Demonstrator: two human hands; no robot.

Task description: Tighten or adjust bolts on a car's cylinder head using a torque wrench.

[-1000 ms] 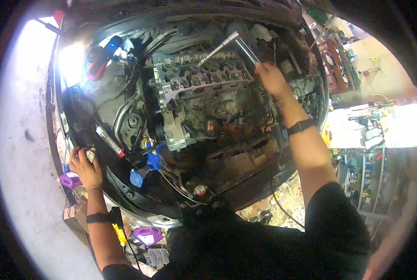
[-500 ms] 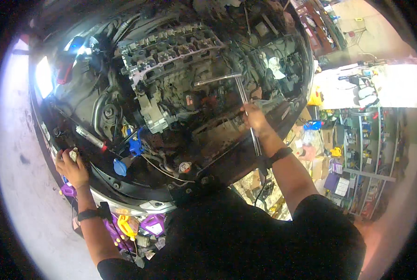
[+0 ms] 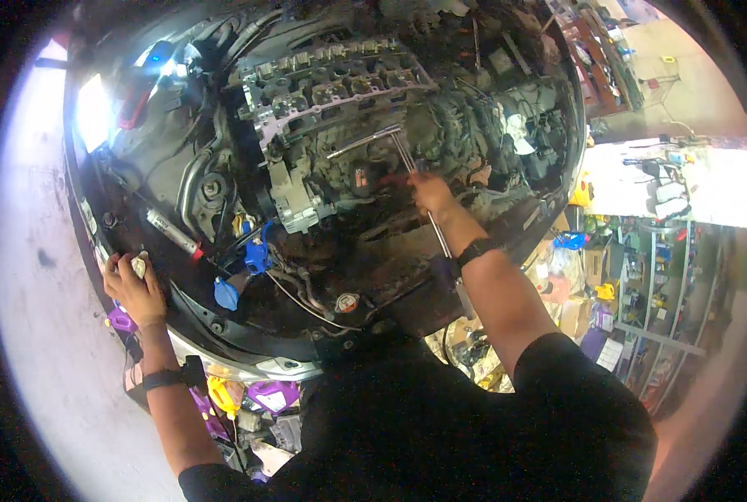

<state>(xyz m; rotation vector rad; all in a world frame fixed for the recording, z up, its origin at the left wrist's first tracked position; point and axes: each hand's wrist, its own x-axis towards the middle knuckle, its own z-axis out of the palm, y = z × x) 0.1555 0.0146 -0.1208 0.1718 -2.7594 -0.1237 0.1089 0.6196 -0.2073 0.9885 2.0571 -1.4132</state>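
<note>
My right hand [image 3: 432, 194] is closed round the long steel handle of a socket wrench [image 3: 439, 237]. An extension bar [image 3: 363, 143] juts left from the wrench's far end, over the open engine bay. Beyond it lies the bare cylinder head [image 3: 333, 94], its cover off; the bar seems apart from it. At the left front edge of the car my left hand [image 3: 133, 294] has its fingers curled about a small crumpled whitish wad [image 3: 138, 267], perhaps rag or paper. Near that hand lies a white tube with a red end [image 3: 173, 233].
A blue reservoir cap [image 3: 226, 294], a blue plastic part [image 3: 257, 255] and a round metal cap [image 3: 347, 303] sit along the bay's front. A lit work lamp [image 3: 158, 69] stands far left. Right are a white-topped bench [image 3: 721, 184] and a shelf rack [image 3: 668, 339]; purple jugs [image 3: 275, 396] lie below.
My right hand has carried the socket wrench leftward, so its extension bar is now nearer the cylinder head. My left hand stays at the car's edge with the wad. The whole view has shifted slightly.
</note>
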